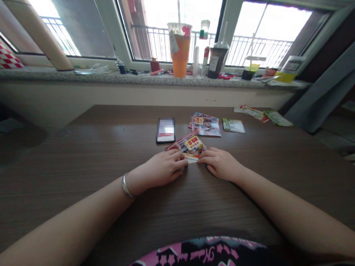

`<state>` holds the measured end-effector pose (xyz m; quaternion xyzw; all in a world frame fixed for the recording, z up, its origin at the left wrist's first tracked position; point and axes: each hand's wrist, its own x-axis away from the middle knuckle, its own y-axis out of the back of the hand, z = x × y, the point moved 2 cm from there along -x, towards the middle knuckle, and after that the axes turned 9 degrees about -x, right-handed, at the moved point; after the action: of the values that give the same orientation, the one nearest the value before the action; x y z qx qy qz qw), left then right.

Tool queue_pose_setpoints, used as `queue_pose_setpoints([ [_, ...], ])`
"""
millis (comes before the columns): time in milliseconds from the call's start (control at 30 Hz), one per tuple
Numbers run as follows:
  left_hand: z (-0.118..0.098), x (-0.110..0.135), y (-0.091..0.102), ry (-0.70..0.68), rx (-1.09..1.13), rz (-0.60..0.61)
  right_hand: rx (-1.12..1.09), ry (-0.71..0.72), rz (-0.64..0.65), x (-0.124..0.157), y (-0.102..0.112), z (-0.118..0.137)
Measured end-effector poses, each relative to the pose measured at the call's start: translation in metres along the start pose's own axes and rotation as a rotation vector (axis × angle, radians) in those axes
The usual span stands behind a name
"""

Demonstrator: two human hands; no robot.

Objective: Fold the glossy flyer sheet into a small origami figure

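Observation:
A colourful printed flyer (pixel 191 143) with a yellow price patch lies on the brown table, turned at an angle, with a white strip along its near edge. My left hand (pixel 166 166), a silver bangle on its wrist, is closed on the flyer's near left side, with the fingers bent over the paper. At the near right corner, my right hand (pixel 220 162) is closed on the same flyer, its fingertips pressing the edge. The fingers partly cover both ends of the near edge. A phone (pixel 165 130) with a lit screen lies just beyond my left hand.
More flyers (pixel 207 124) lie behind the held one, beside a small green-white packet (pixel 233 125). Further leaflets (pixel 256 113) are at the back right. Drinks, including a tall orange cup (pixel 180 51) and a dark cup (pixel 217 61), stand on the windowsill (pixel 97 75).

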<state>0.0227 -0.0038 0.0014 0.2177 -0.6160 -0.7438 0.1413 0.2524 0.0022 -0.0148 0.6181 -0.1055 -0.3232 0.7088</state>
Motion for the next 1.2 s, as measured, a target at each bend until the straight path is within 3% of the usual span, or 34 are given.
queue_pose_setpoints([
  [533,0.011,0.009,0.014,0.067,0.106,0.145,-0.029,-0.017,-0.012,0.003,0.002,0.0],
  [900,0.022,0.01,0.014,0.027,0.236,0.208,-0.015,0.015,-0.016,0.005,-0.001,-0.004],
  [1100,0.02,0.009,0.015,0.076,0.24,0.226,0.003,0.043,-0.028,0.006,0.001,-0.004],
  [1200,0.014,0.008,0.015,0.14,0.154,0.139,0.008,0.056,-0.031,0.005,0.002,-0.003],
])
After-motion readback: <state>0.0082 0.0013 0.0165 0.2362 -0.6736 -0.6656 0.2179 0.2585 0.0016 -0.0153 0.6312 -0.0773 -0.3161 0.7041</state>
